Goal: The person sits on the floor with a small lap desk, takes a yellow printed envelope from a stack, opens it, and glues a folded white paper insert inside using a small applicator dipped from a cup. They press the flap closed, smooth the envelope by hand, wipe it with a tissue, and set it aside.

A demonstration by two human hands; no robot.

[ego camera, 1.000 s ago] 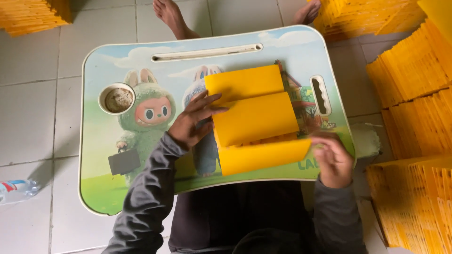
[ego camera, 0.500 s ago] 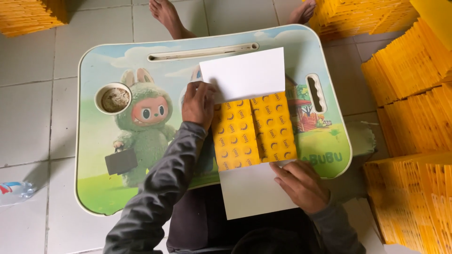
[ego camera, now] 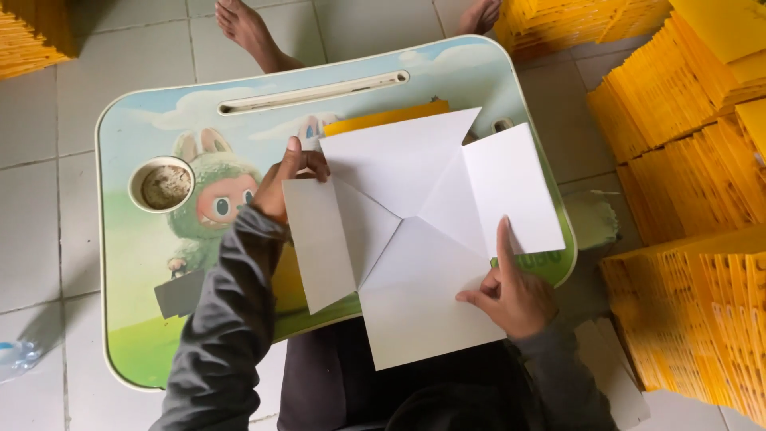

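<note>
A flat cardboard box blank (ego camera: 415, 231) lies white side up on a small lap table (ego camera: 144, 263) printed with a green cartoon creature. Its flaps spread outward in several directions, and a yellow edge (ego camera: 383, 120) shows at the far side. My left hand (ego camera: 286, 182) rests on the left flap near its upper corner, fingers curled on the card. My right hand (ego camera: 511, 287) presses the lower right part of the blank, index finger stretched along the right flap.
Tall stacks of yellow folded cartons (ego camera: 694, 120) stand at the right, more at the top left (ego camera: 32, 36). The table has a cup recess (ego camera: 162, 185) and a long slot (ego camera: 311, 92). Another person's bare feet (ego camera: 251, 32) rest beyond the table. A plastic bottle (ego camera: 16, 355) lies on the tiled floor.
The carton went from folded yellow flaps, to partly open with yellow printed panels showing, to fully spread white side up. Both hands moved onto the outer flaps.
</note>
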